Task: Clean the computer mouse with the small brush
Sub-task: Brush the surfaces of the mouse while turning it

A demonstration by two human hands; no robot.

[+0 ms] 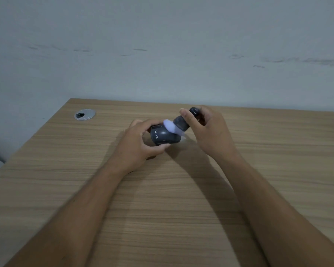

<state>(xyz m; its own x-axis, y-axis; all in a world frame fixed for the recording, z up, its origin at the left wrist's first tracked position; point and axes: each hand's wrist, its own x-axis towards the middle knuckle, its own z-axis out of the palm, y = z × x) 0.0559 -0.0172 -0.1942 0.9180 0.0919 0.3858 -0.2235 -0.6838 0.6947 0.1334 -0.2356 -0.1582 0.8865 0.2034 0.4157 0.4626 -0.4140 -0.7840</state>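
A dark grey computer mouse (162,136) with white lettering is held tilted just above the wooden desk (162,199). My left hand (138,143) grips it from the left side, thumb underneath. My right hand (206,130) holds a small brush (178,124) with a dark grey handle. Its pale white bristles touch the top right of the mouse. The far end of the brush handle sticks out between my fingers.
A silver cable grommet (84,114) is set into the desk at the back left. A grey-blue wall rises behind the desk's far edge. The desk's left edge runs diagonally at the left.
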